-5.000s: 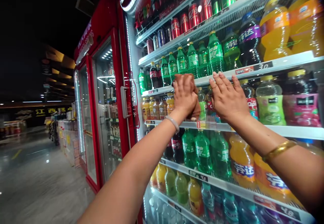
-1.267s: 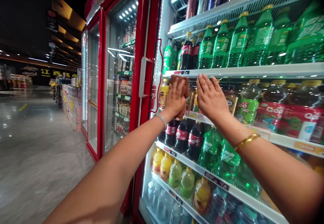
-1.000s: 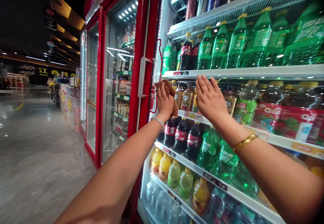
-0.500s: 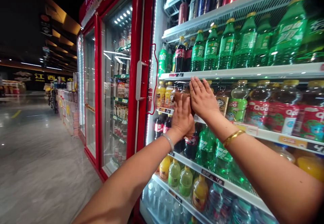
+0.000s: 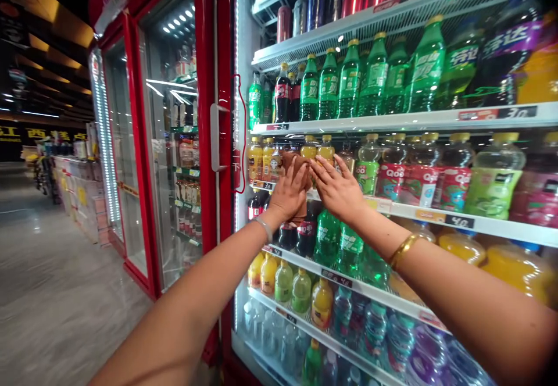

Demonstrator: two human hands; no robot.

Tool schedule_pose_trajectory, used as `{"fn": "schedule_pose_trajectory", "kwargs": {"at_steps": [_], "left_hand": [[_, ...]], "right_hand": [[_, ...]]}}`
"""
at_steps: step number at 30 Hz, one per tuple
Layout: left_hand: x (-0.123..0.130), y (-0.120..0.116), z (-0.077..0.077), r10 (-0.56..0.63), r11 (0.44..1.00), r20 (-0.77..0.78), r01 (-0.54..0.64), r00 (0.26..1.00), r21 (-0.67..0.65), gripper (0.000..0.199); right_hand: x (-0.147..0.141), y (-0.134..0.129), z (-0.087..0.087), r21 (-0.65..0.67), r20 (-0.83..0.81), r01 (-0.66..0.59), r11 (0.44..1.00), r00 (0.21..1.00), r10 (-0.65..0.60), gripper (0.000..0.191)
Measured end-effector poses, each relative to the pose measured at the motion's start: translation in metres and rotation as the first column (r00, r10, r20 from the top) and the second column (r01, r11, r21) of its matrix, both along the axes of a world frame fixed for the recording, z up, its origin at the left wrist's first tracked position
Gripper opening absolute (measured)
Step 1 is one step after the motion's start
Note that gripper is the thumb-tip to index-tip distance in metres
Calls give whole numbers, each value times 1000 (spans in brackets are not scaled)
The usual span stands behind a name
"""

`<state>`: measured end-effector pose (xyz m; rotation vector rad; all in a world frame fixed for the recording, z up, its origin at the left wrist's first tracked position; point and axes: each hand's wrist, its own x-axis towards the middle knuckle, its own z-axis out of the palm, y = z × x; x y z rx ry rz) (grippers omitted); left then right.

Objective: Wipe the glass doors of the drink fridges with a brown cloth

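A brown cloth [image 5: 297, 164] lies bunched against the glass door of a lit drinks fridge, partly covered by my left hand [image 5: 288, 193]. The fingers of that hand are stretched upward over the cloth, and a piece of it hangs below the palm. My right hand [image 5: 337, 187] rests with spread fingers against the glass, its fingertips at the cloth's right edge. A silver bracelet [image 5: 265, 229] is on my left wrist and a gold bangle [image 5: 405, 249] on my right forearm. Behind the hands, shelves hold green soda bottles [image 5: 350, 81] and juice bottles [image 5: 392, 168].
To the left stands another red-framed fridge [image 5: 168, 113] with glass doors and stocked shelves. A white door handle [image 5: 215, 137] sticks out between the two fridges. Farther left, stacked boxes [image 5: 81, 185] line a grey floor [image 5: 39, 293].
The view has turned right, so the fridges sit farther left. My right hand has come down the glass and spread its fingers. More of the brown cloth shows around my left hand.
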<state>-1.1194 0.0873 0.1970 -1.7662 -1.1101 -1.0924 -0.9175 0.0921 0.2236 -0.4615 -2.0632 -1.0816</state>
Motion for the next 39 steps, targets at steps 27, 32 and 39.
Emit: {"fn": "schedule_pose_trajectory", "kwargs": {"at_steps": [27,32,39], "left_hand": [[164,-48,-7,-516,760,521,644,680,-88,63],[176,-77,1,-598,391,787,912,151,122,66],[185,-46,-1,-561,826,519,485,645,289,55]], "right_hand": [[91,-35,-38,-140,-268,-125,982,960,84,76],[100,-20,-46,-27,-243,-30,999,970,23,71],[159,-29,-28,125,-257,158,979,959,-122,51]]}}
